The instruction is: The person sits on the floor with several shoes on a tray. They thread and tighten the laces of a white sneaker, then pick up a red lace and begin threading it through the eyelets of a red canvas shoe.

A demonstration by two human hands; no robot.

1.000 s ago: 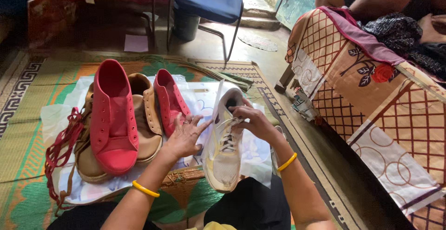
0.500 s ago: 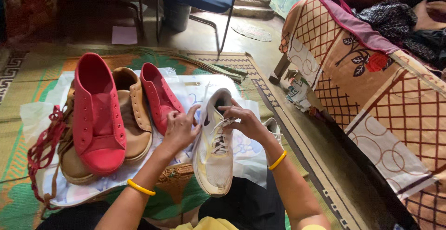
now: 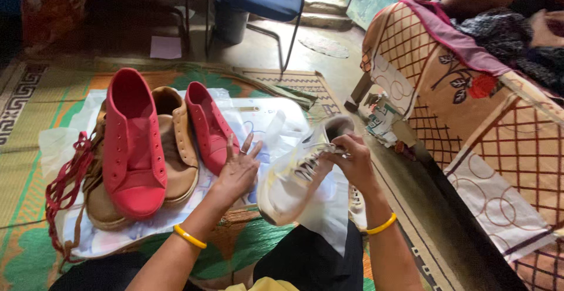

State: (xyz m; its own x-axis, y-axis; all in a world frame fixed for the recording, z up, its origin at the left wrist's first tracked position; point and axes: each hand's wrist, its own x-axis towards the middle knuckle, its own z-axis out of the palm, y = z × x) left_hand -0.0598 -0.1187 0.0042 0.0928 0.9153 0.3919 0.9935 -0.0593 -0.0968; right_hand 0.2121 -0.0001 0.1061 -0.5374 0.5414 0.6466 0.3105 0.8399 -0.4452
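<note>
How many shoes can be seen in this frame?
5, perhaps more hidden. Two red shoes lie over tan shoes on the plastic sheet; only two tan ones are discernible. The right hand holds a white shoe; the left hand is beside it.

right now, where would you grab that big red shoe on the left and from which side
Probably across its middle, from above. The big red shoe lies sole down on top of a tan shoe, toe toward the person, so its sides are exposed. Coming from the left hand side risks bumping the smaller red shoe; the loose red laces lie left.
</note>
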